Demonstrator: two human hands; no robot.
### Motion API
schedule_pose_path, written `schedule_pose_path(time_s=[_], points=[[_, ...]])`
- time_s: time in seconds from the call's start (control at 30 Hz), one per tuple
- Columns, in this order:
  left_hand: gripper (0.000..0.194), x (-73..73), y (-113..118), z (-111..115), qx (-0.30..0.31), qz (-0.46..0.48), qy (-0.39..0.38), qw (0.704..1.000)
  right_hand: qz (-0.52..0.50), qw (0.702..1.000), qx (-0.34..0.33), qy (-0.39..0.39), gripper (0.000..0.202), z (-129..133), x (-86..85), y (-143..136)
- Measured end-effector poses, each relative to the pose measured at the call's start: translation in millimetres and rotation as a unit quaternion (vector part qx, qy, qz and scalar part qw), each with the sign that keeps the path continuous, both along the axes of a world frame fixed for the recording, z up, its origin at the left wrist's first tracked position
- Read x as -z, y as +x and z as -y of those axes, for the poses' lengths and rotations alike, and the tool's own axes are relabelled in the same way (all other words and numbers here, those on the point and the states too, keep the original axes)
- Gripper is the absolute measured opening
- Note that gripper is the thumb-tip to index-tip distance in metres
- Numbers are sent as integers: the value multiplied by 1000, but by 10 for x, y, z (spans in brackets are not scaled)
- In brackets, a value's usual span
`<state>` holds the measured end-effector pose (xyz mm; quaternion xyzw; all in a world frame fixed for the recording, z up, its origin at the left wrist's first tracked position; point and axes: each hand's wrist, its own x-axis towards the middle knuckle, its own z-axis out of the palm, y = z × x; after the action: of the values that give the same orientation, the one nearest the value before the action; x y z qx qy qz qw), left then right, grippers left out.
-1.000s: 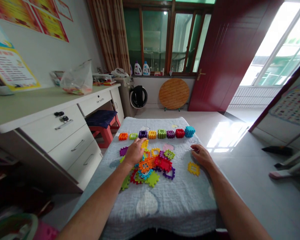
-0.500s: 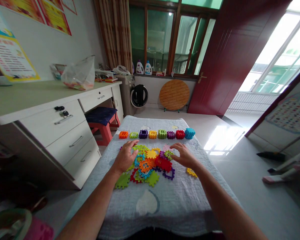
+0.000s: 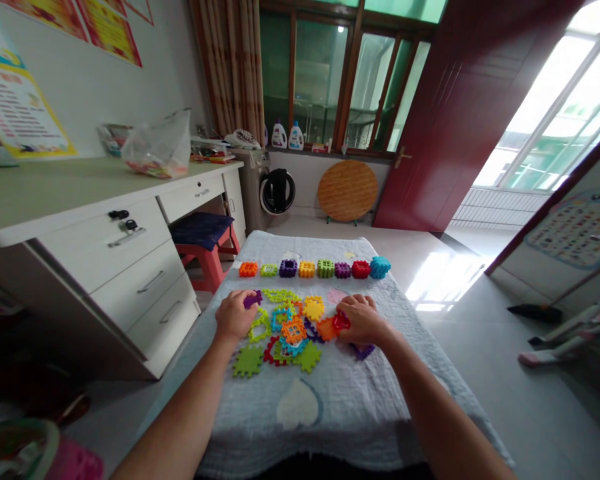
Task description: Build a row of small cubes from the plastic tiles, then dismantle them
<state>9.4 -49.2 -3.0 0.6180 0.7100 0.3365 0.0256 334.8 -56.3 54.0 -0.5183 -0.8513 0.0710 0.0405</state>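
Purple toothed piece [image 3: 253,299] at the fingertips of the left hand [image 3: 235,316], toward the left edge of the cloth-covered table [image 3: 365,413]; right hand [image 3: 363,321] palm-down over a red piece [image 3: 341,321], nearer the right edge. Whether clamped or loose, impossible to tell for either. Loose pieces [image 3: 294,331] between; eight blocks [image 3: 325,269] lined up near the far edge.

Around your orange lattice square [image 3: 294,331], you have a red piece [image 3: 341,321] at three o'clock, plain lime piece [image 3: 247,361] at eight, purple piece [image 3: 253,299] at ten, yellow block [image 3: 307,269] at twelve, turquoise block [image 3: 381,267] at two; at six, your grey-blue cloth [image 3: 365,400] shows a cream heart [image 3: 297,404].
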Motion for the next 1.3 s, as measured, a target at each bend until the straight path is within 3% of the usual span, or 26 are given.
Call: schedule_pose_path(time_s=[0.17,0.33,0.5,0.57,0.67,0.73,0.87,0.97,1.07,1.17,1.3], points=[[24,21,10,16,4,-17,-6,1000,-42,999,-29,0,43,-94,-95,-361],[24,14,14,23,2,-6,4,1000,-36,999,-21,5,44,-179,33,-624],[24,10,18,19,6,7,22,1000,-86,996,17,26,42,-322,134,-518],[24,13,18,18,1,9,24,1000,-93,995,38,28,32,-380,128,-456],[23,15,19,21,-4,12,24,1000,-87,996,18,14,18,-426,101,-405],[23,11,23,25,-5,13,26,1000,-97,995,11,22,19,-442,86,-389],[23,-13,34,35,-5,14,35,999,-100,983,118,103,23,-489,96,-339],[22,-35,38,38,-3,13,51,999,-45,977,172,119,22,-509,147,-285],[22,-52,40,41,-2,16,65,998,-4,990,113,86,18,-492,174,-236],[22,-64,45,46,6,22,81,996,13,999,43,30,35,-476,112,-214],[23,-61,39,46,7,23,89,996,8,999,26,22,42,-464,-23,-301]])
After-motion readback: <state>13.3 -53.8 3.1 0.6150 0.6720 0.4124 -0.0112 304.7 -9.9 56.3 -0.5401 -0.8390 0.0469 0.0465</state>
